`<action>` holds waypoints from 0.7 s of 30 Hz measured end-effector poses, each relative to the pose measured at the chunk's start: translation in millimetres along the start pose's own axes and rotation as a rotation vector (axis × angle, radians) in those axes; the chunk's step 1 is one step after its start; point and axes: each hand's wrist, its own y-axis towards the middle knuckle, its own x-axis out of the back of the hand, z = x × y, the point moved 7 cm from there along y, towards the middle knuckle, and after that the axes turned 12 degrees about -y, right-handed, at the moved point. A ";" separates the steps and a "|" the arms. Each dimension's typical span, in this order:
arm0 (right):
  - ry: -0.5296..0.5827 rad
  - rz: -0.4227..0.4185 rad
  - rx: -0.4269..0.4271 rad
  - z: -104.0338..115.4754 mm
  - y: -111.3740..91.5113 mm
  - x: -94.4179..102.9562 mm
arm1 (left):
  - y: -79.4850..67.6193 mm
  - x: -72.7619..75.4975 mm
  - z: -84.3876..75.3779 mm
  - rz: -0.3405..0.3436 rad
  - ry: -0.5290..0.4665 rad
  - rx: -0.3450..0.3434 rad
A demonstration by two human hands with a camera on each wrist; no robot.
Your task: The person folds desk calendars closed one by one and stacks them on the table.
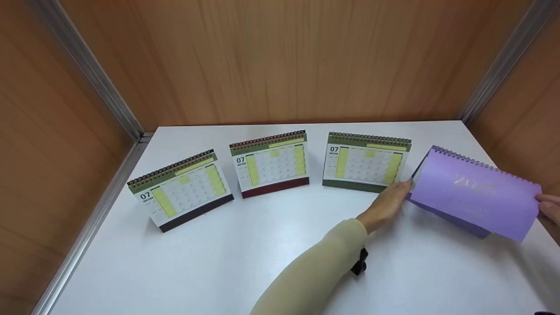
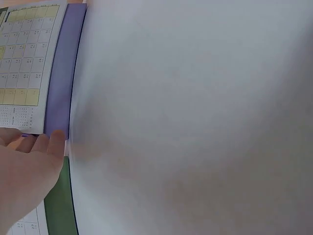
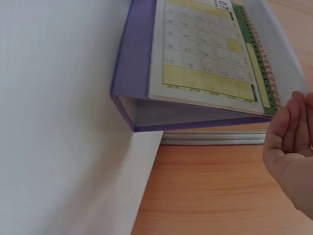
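A purple desk calendar (image 1: 474,192) stands at the right; its cover with gold "2027" faces me in the head view. My left hand (image 1: 389,203) touches its left end. In the left wrist view, the extended fingertips of that hand (image 2: 29,166) meet the edge beside the purple base (image 2: 62,73). At the cover's right edge my right hand (image 1: 550,208) pinches the sheet. Both wrist views show a 07 month page (image 3: 205,49) on this calendar. The right hand (image 3: 293,152) is by the spiral's end there, fingers bent, with a pale sheet behind the spiral.
Three other calendars stand open at 07: one with a black base (image 1: 197,214), one with a dark red base (image 1: 275,187) and one with a green base (image 1: 350,185). They stand on a white table (image 1: 218,262) backed by wooden panels (image 1: 284,65).
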 end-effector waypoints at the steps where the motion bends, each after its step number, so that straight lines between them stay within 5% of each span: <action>1: -0.065 -0.021 -0.005 11.5 -7.6 -9.2 | -0.3 0.2 0.0 0.000 0.001 -0.004; 6: -0.232 -0.164 -0.006 41.1 -32.6 -36.3 | -1.0 0.6 -0.6 0.008 0.018 -0.019; 14: -0.082 -0.232 0.032 39.2 -38.9 -45.1 | -0.3 -2.3 -1.0 0.040 0.123 -0.044; 21: -0.147 -0.311 -0.055 31.0 -37.9 -42.4 | -0.3 -2.9 -0.2 0.040 0.117 -0.056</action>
